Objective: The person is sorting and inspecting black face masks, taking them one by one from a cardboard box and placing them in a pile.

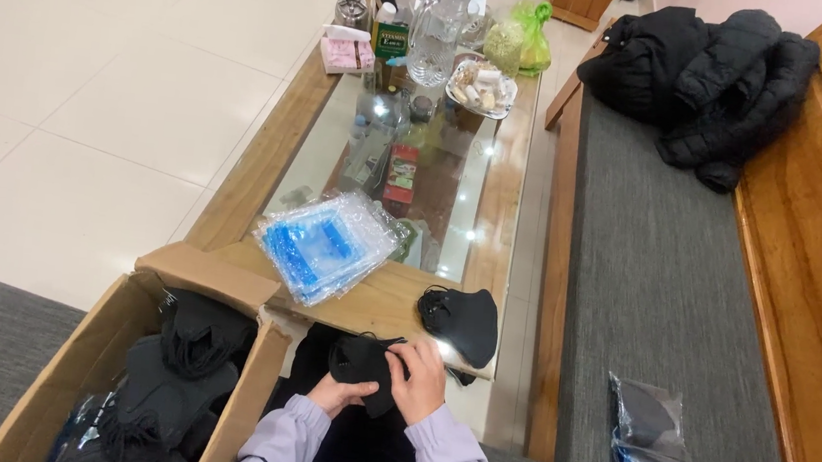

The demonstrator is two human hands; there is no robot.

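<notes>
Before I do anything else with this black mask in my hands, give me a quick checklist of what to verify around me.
1. Both hands on the mask: left hand and right hand grip the black face mask over the lap. Ok.
2. Mask folded flat: hidden by the fingers. Cannot tell.
3. Plastic sleeves within reach: the stack of clear blue-printed bags lies on the near end of the coffee table. Ok.
4. Second black mask settled on the table: it lies at the near corner, partly over the edge. Not ok.
5. Supply at hand: the open cardboard box beside the left arm holds more black masks. Ok.
6. Bagged masks lie on the bench cushion. Ok.
</notes>
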